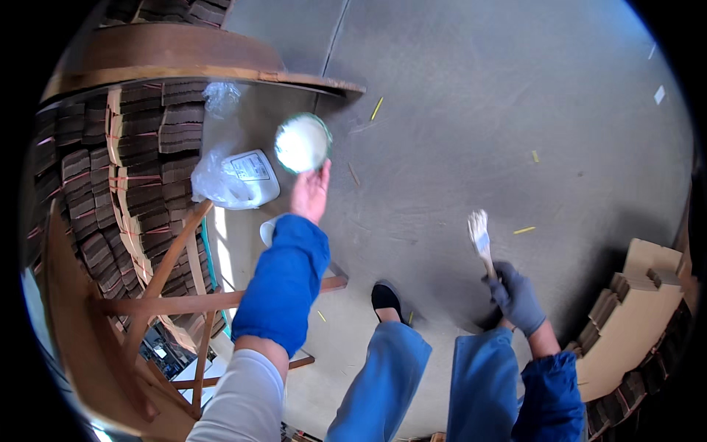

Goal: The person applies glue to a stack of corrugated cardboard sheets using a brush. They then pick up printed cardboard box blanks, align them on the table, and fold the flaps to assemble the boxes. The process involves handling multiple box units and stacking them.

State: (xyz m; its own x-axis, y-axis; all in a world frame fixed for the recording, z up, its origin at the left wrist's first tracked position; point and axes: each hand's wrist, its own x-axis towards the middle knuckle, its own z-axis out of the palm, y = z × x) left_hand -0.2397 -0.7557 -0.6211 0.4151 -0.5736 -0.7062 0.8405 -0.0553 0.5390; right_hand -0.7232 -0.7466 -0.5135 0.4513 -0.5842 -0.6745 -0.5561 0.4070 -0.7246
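Note:
My bare left hand (311, 196) reaches forward, its fingers gripping the near edge of a round tub (302, 144) with a greenish rim. Bright white stuff shows inside the tub; glare hides whether it is liquid or paste. On the right, my right hand (520, 298) wears a grey glove and is closed round the handle of a paintbrush (479, 234). The brush's pale, whitish bristles point up and away from me, well apart from the tub. Left of the tub, a white plastic jug (254, 177) with a label lies on the floor beside crumpled clear plastic.
A brown wooden tabletop (177, 55) juts in at the far left. Bundled brown cardboard pieces (140, 162) are stacked below it. A wooden frame with crossed legs (221, 302) stands by my left arm. Folded cardboard (630, 317) leans at the right. Yellow scraps (524, 230) dot the grey floor.

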